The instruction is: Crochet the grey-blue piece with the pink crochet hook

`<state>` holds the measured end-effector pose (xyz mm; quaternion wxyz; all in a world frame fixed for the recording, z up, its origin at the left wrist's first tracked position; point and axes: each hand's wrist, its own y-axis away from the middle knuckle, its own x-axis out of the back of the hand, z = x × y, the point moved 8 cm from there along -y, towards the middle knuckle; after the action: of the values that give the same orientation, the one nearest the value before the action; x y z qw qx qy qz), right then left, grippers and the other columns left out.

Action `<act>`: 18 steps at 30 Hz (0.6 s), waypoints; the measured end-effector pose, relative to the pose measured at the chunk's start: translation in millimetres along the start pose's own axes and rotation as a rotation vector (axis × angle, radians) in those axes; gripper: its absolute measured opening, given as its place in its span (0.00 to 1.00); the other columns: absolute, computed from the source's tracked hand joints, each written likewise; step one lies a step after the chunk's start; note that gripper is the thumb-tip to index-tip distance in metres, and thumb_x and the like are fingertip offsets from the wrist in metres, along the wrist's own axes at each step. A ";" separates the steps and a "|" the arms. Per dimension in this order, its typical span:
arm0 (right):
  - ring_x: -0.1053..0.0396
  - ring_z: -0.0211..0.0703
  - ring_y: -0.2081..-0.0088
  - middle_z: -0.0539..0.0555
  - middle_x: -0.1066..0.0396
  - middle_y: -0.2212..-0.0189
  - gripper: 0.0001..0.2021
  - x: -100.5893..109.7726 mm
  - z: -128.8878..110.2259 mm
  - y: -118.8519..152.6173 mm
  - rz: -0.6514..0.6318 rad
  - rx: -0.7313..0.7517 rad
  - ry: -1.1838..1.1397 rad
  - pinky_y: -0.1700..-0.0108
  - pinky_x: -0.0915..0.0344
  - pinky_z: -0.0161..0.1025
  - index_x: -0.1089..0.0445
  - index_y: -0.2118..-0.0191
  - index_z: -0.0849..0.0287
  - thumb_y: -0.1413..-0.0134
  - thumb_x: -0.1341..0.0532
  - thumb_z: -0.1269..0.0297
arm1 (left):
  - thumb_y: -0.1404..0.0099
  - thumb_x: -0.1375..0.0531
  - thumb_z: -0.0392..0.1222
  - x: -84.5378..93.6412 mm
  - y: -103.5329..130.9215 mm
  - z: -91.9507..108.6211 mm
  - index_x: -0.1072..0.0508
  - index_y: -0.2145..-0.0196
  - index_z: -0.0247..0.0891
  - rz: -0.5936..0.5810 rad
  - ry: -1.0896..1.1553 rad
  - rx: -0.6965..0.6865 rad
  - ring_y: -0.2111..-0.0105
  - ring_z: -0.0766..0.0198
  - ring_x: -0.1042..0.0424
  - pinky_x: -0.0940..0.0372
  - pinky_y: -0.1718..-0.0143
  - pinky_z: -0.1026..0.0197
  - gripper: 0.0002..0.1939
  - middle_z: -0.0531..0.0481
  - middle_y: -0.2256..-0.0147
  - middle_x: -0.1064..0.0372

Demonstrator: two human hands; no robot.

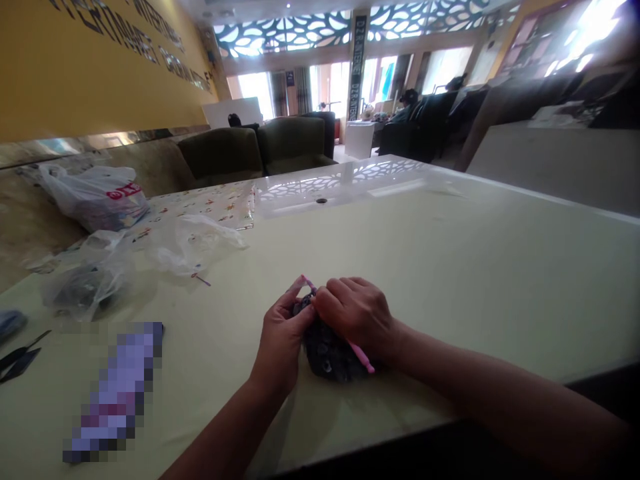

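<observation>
A dark grey, crocheted-looking piece [325, 360] lies on the table close to its front edge. My left hand [281, 337] is closed on the upper left of the piece, its index finger raised. In the fist of my right hand [357, 308] is a pink crochet hook [361, 357]. Its handle end sticks out below the palm, and its thin end slants up past my left fingers. Both hands meet at the top of the piece, where the fingers hide the stitches.
On the left lie clear plastic bags [197, 243], one bag with dark contents [90, 287], a pixelated purple item [117, 390] and a black-handled tool [23, 357]. A full white bag [97, 200] stands farther back. Dark armchairs [293, 140] stand beyond the table [475, 280].
</observation>
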<state>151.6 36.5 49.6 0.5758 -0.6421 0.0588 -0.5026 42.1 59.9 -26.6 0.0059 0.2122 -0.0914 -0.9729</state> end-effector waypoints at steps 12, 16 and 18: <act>0.45 0.30 0.77 0.47 0.41 0.78 0.11 9.6 28.9 0.3 0.042 -0.179 -0.703 0.73 0.48 0.31 0.35 0.72 0.61 0.36 0.43 0.72 | 0.50 0.32 0.32 -1.4 -2.6 21.3 0.27 0.43 0.38 -0.200 0.142 0.123 0.68 0.65 0.26 0.33 0.61 0.63 0.34 0.48 0.66 0.23; 0.44 0.30 0.77 0.47 0.40 0.78 0.11 10.4 39.0 -4.0 -0.066 -0.234 -0.869 0.74 0.47 0.30 0.34 0.73 0.62 0.37 0.43 0.72 | 0.51 0.33 0.32 3.9 -6.1 26.9 0.23 0.47 0.34 -0.222 0.142 0.126 0.69 0.65 0.26 0.33 0.61 0.64 0.30 0.46 0.69 0.22; 0.42 0.30 0.77 0.47 0.38 0.78 0.12 5.8 44.7 -4.4 -0.156 -0.286 -0.980 0.74 0.45 0.30 0.33 0.73 0.62 0.37 0.43 0.71 | 0.51 0.33 0.33 4.1 -6.4 27.4 0.22 0.49 0.34 -0.234 0.125 0.129 0.70 0.65 0.26 0.33 0.62 0.64 0.28 0.45 0.69 0.22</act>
<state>184.1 64.5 64.0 0.4029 -0.8771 -0.1979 -0.1709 27.2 70.9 -5.0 -0.1154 0.2815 -0.1280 -0.9440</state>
